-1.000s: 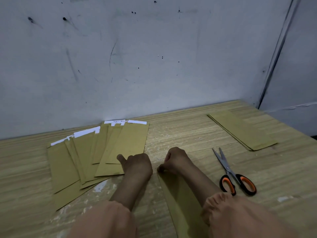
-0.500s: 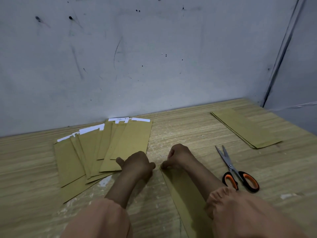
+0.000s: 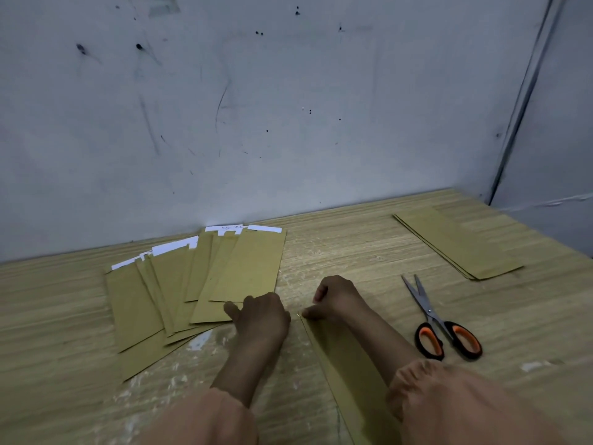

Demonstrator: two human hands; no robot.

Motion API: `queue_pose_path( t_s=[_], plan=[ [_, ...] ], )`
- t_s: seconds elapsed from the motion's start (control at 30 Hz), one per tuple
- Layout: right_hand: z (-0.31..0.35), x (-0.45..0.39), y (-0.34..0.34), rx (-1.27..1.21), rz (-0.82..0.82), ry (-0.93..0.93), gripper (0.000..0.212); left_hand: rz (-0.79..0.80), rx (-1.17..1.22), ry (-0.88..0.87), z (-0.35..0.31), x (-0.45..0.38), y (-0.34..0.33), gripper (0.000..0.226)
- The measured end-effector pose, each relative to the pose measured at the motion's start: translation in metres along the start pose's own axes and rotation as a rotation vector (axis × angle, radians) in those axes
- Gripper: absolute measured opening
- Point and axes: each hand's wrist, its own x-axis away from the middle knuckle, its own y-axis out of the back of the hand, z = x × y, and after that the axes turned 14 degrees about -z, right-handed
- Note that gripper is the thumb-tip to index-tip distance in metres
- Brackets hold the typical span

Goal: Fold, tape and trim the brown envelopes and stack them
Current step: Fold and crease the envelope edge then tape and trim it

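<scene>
Two bare forearms, peach-orange sleeves (image 3: 449, 403) with gathered elastic cuffs, pushed up

Both hands curled knuckles-up: left hand (image 3: 261, 316) beside right hand (image 3: 337, 297).

You are wearing the only camera on your head, and it is looking forward and down across the wooden table (image 3: 369, 252) toward the grey wall (image 3: 256, 107) at the table's far edge. It is sitting close above your forearms, so both sleeves are filling the bottom edge while the wide lens is taking in the corner on your right. No second view is overlapping with it.
</scene>
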Motion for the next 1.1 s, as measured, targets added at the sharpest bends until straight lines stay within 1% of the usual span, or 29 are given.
queue_pose_path(
  t_s=[0.07,0.17,0.3,0.37,0.43,0.5,0.57,0.63,0.7,0.77,0.83,0.93,1.0,1.03,1.1],
  plan=[
    [-0.002,0.001,-0.001,-0.012,-0.012,0.011,0.034,-0.004,-0.002,0.006,-0.001,0.001,0.000,0.009],
    [-0.007,0.005,0.005,-0.080,-0.055,0.026,0.018,-0.009,0.020,0.011,-0.001,0.001,0.000,0.011],
    [-0.019,0.018,0.015,-0.147,-0.167,0.076,0.013,-0.021,0.047,0.007,0.001,0.002,0.000,0.010],
    [-0.027,0.027,0.022,-0.138,-0.238,0.092,0.008,-0.022,0.056,0.013,0.002,0.002,0.000,0.013],
    [-0.037,0.037,0.031,-0.078,-0.305,0.109,0.008,-0.018,0.079,0.030,0.003,0.001,0.000,0.019],
    [-0.048,0.051,0.043,0.021,-0.384,0.081,0.014,-0.011,0.105,0.044,0.003,0.000,-0.001,0.023],
    [-0.061,0.067,0.056,0.231,-0.476,0.025,0.022,-0.024,0.122,0.052,0.003,-0.001,-0.001,0.022],
    [-0.075,0.081,0.066,0.479,-0.509,-0.051,0.028,-0.033,0.126,0.054,0.004,-0.001,-0.002,0.020],
    [-0.085,0.091,0.072,0.603,-0.459,-0.143,0.031,-0.035,0.144,0.052,0.004,0.000,-0.003,0.019],
    [-0.092,0.094,0.072,0.583,-0.397,-0.204,0.032,-0.040,0.169,0.053,0.004,-0.001,-0.004,0.019],
    [-0.093,0.093,0.073,0.552,-0.367,-0.223,0.033,-0.044,0.174,0.058,0.004,-0.001,-0.004,0.020],
    [-0.090,0.086,0.080,0.571,-0.326,-0.207,0.028,-0.048,0.192,0.074,0.005,-0.001,-0.004,0.022],
    [-0.082,0.084,0.085,0.464,-0.278,-0.192,0.029,-0.045,0.222,0.083,0.005,-0.003,-0.004,0.022],
    [-0.078,0.084,0.087,0.351,-0.245,-0.185,0.034,-0.042,0.237,0.084,0.006,-0.004,-0.005,0.023],
    [-0.067,0.085,0.087,0.039,-0.148,-0.208,0.047,-0.032,0.256,0.086,0.008,-0.005,-0.004,0.024]
  ],
)
